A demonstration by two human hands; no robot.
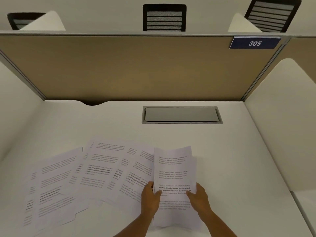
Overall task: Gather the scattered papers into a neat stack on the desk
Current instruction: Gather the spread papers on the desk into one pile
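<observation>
Both hands pinch one small sheaf of papers [173, 177]: left hand [150, 196] on its left edge, right hand [199, 197] on its right, thumbs on top, fingers hidden beneath. Forearms are cut off below. Left of the hands, scattered sheets [82, 177] overlap on the desk [230, 151], print blurred. Beyond sits a cable hatch [182, 114].

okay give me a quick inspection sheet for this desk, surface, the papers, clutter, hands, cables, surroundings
Surface: white desk, bare on its right side.
Job's things: held sheets gripped at both edges; loose papers fanned overlapping to the left.
Clutter: nothing seen.
Hands: left hand and right hand both closed on the held sheets.
Cables: nothing seen; closed cable hatch in the desk, notch at the back edge.
Surroundings: tan partition, sign 305, chairs beyond.
</observation>
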